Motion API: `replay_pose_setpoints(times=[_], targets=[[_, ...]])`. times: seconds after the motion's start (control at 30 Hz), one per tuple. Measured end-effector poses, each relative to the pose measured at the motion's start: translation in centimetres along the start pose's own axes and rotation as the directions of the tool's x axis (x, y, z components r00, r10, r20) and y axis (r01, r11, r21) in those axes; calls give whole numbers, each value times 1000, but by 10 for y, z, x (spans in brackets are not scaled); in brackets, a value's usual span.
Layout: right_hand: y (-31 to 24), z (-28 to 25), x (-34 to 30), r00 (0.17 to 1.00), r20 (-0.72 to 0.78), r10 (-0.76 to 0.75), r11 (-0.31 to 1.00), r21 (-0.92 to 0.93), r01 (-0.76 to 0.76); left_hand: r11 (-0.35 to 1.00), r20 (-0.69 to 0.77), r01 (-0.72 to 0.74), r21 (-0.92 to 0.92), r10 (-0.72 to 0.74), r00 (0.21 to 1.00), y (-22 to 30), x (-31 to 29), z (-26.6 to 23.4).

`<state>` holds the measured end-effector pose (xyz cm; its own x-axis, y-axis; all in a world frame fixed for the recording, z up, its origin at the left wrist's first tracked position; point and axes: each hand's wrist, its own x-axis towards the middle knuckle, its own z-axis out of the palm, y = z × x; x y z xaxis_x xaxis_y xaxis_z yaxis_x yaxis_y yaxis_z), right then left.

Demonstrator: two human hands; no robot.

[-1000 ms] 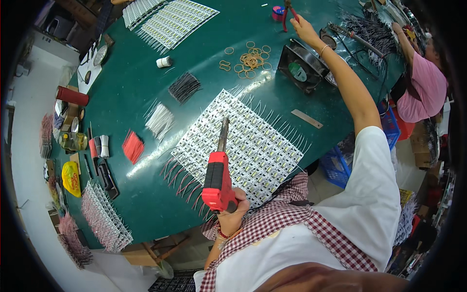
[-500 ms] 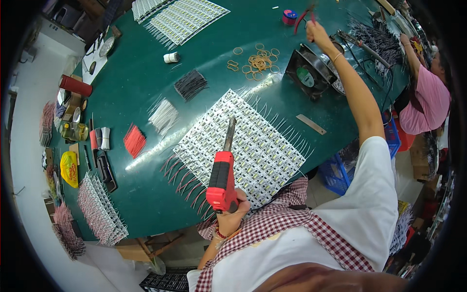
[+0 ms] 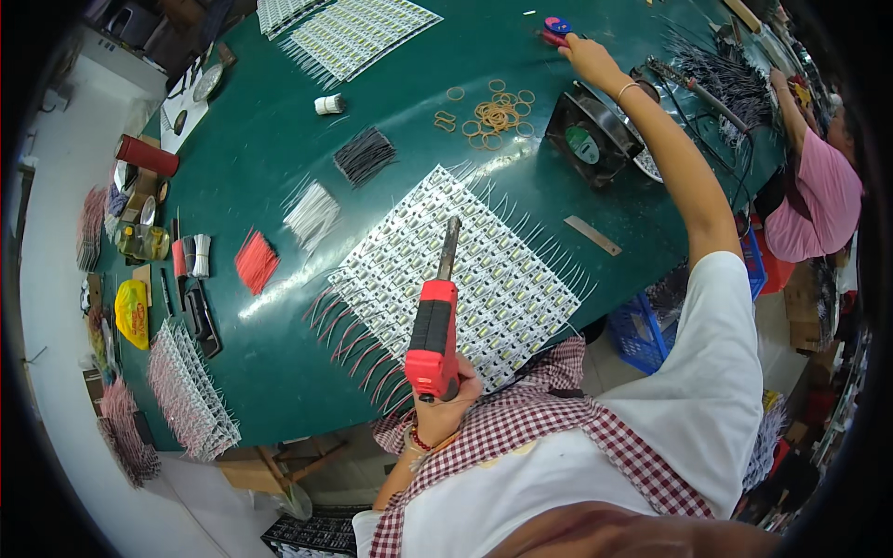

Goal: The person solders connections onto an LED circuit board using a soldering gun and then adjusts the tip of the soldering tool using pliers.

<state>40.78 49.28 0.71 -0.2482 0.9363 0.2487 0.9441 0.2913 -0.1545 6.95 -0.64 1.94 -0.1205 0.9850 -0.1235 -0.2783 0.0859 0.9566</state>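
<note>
My left hand (image 3: 448, 395) is wrapped round the lower end of a red and black soldering gun (image 3: 432, 339). Its metal barrel points away from me, over a panel of white circuit boards (image 3: 502, 288) with thin wires along its edges. At the far side of the table my right hand (image 3: 595, 63) is closed, with red-handled pliers (image 3: 554, 39) at its fingertips, against a small round blue tin (image 3: 559, 24). The pliers' jaws cannot be made out.
A black fan (image 3: 595, 135) stands beside my right forearm, near rubber bands (image 3: 499, 113) and a metal ruler (image 3: 593, 235). Bundles of black wires (image 3: 365, 156), white wires (image 3: 312, 212) and red wires (image 3: 256, 261) lie left of the panel. A person in pink (image 3: 819, 195) works at the right.
My right hand has moved left and slightly nearer, bringing the red-handled pliers down to the tin. The soldering gun in my left hand has shifted slightly right.
</note>
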Motion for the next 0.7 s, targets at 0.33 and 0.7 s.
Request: replay_pose_setpoints(times=[0.33,0.7], targets=[[32,-42,-23,960,-5,-279,957,78,278,983,171,92,159,-120,978,18,-3,4],[-219,-218,-370,746,308,-590,517,854,56,805,357,-256,535,59,932,38,23,39]])
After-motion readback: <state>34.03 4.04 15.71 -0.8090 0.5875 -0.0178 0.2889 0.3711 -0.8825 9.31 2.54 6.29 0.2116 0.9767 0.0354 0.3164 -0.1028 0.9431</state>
